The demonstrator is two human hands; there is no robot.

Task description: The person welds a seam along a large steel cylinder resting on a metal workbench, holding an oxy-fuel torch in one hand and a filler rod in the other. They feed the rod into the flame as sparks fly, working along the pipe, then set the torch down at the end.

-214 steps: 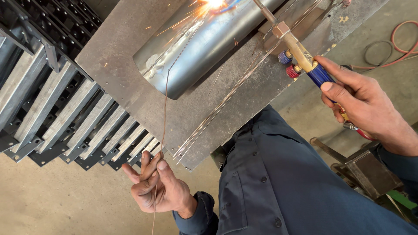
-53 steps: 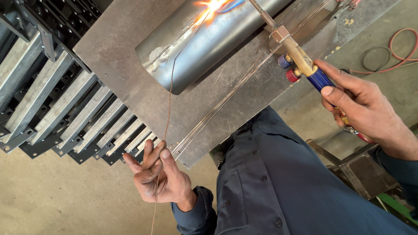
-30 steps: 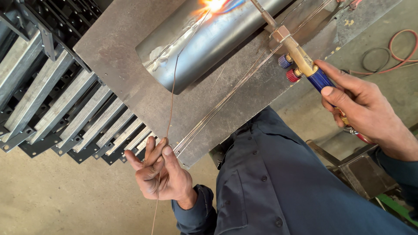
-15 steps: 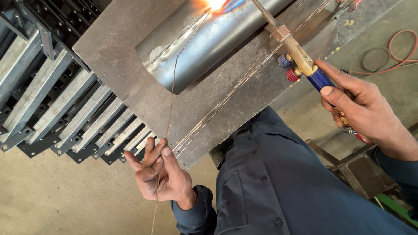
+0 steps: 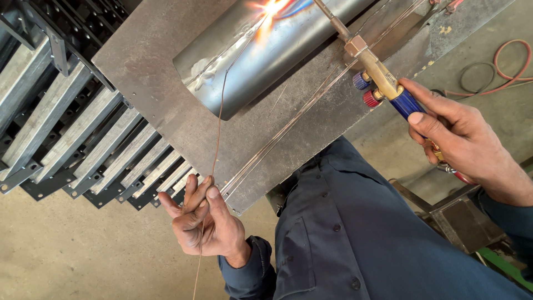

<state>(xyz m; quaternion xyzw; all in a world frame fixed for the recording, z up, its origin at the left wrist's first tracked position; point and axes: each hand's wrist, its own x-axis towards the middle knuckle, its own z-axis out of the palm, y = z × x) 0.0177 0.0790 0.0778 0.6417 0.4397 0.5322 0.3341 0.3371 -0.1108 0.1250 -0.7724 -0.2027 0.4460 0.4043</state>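
My right hand [image 5: 463,139] grips the blue handle of a brass gas torch [image 5: 377,72] at the right. Its tip points up left at a bright flame spot [image 5: 272,8] on the seam of a shiny steel tube [image 5: 266,61]. My left hand [image 5: 204,222], low in the middle, pinches a thin copper-coloured filler rod [image 5: 219,122] between thumb and fingers. The rod runs up from the hand to the seam beside the flame. The tube lies on a grey steel plate [image 5: 150,83].
Several spare thin rods [image 5: 300,114] lie diagonally on the plate. Stacked metal channel sections [image 5: 66,139] fill the left side. Red and dark hoses [image 5: 499,66] coil on the concrete floor at the right. A metal stand [image 5: 455,216] sits by my right leg.
The flame spot has stayed near the top of the seam with small flickers. Both hands hold nearly the same places; the left hand has shifted only slightly with the rod.
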